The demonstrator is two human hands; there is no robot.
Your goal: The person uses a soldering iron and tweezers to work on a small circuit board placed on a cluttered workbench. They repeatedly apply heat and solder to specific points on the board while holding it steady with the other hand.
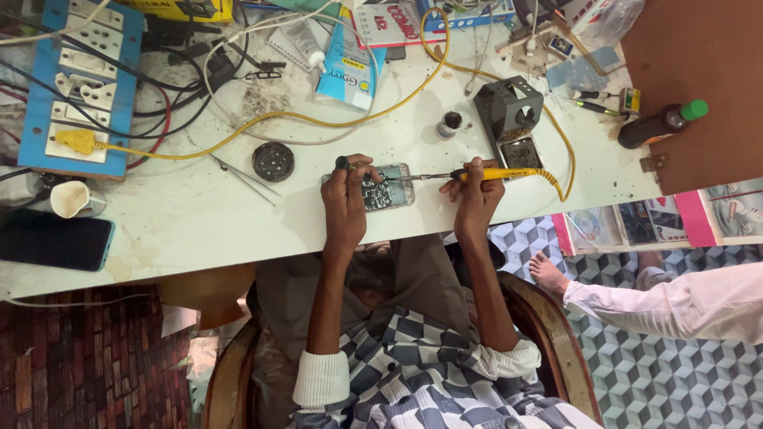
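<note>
An opened phone (pixel 388 189) lies on the white worktable (pixel 207 214) with its inner boards showing. My left hand (pixel 347 199) rests on its left end and pinches a small dark-tipped tool over it. My right hand (pixel 475 195) grips a yellow soldering iron (pixel 493 173); the metal tip points left and reaches the phone's right edge. The iron's yellow cable (pixel 302 117) runs across the table to a plug in the blue socket board (pixel 79 87).
A grey soldering-iron stand (pixel 509 119), a small round tin (pixel 273 161), a little pot (pixel 451 125), tweezers (pixel 245 179), a dark phone (pixel 54 241), a white cup (pixel 73 199) and a brown bottle with a green cap (pixel 661 121) lie around. Another person's sleeve (pixel 675 306) and bare foot (pixel 548 274) are at the right.
</note>
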